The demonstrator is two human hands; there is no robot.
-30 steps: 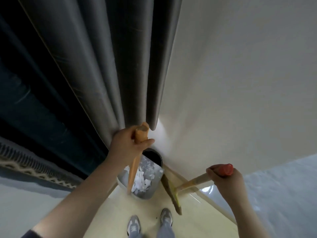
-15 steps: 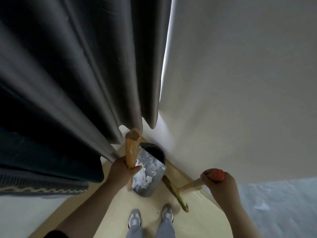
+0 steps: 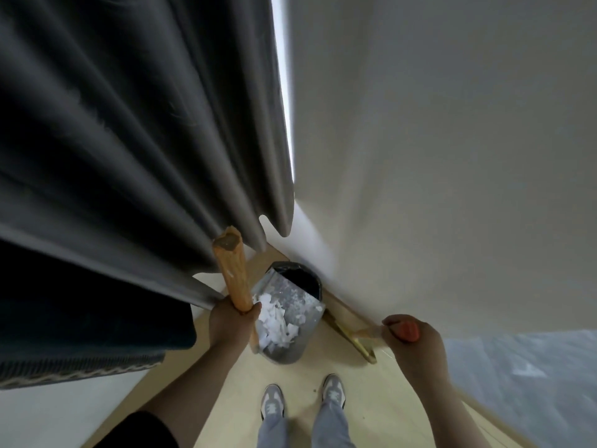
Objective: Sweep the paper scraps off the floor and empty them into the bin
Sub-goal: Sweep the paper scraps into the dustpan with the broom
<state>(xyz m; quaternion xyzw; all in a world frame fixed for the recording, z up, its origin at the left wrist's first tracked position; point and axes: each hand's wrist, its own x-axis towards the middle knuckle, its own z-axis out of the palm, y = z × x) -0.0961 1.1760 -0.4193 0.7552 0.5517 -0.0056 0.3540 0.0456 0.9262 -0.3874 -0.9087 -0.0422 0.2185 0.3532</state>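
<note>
Head view, nearest first: your two grey shoes (image 3: 271,404) stand on the pale wooden floor (image 3: 226,412), toes pointing into the corner. Your left hand (image 3: 231,324) grips the wooden dustpan handle (image 3: 232,273), fingers curled fully round its lower part, with the cut top end rising above your fist. Your right hand (image 3: 410,344) closes round the red-capped end of the broom (image 3: 355,341), whose yellowish head angles down to the floor by the skirting. Just beyond your left hand, the metal dustpan (image 3: 300,299) holds the white paper scraps (image 3: 274,324), heaped toward its near end. Its far edge overlaps the mouth of the black bin (image 3: 305,279), which sits in the corner; you cannot tell whether they touch. Behind hang a grey curtain (image 3: 129,140) on the left and a plain wall (image 3: 452,156) on the right.
</note>
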